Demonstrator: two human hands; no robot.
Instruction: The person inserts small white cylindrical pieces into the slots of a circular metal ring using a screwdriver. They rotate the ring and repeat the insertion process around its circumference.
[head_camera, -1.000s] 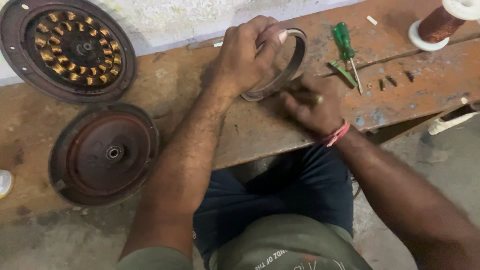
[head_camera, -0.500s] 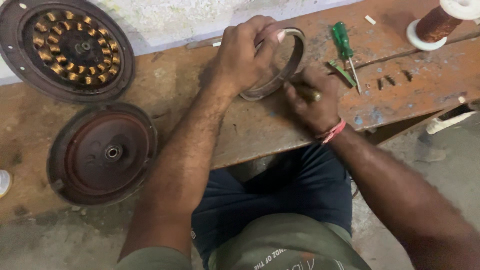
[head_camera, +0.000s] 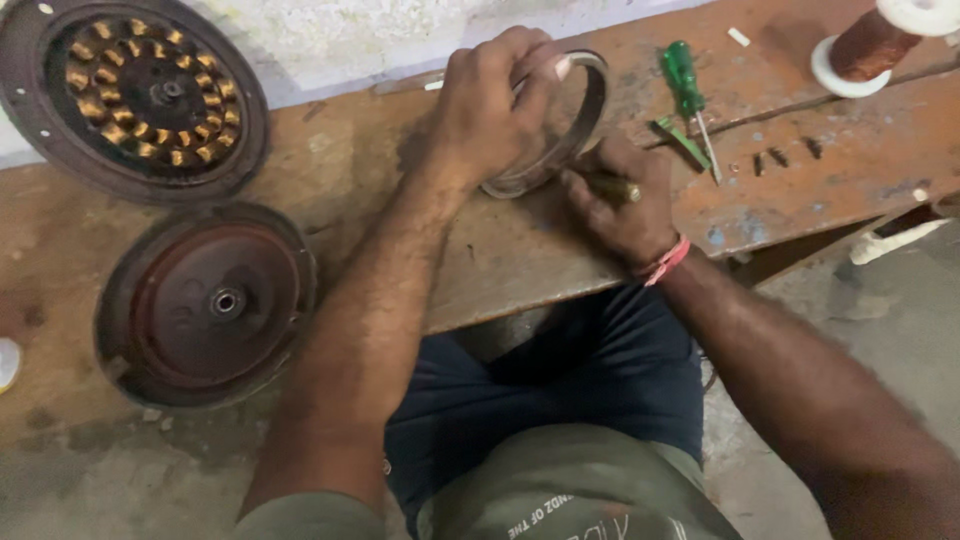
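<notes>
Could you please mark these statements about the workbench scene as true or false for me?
1. The left hand grips the metal ring. True.
2. The right hand is empty. False: it holds a small tool with a brass-coloured handle beside the ring.
3. The green screwdriver lies on the wooden bench, in no hand. True.
4. The spool of copper wire stands at the bench's left end. False: it is at the far right.
5. The disc with copper coils lies beyond the plain dark red disc. True.
</notes>
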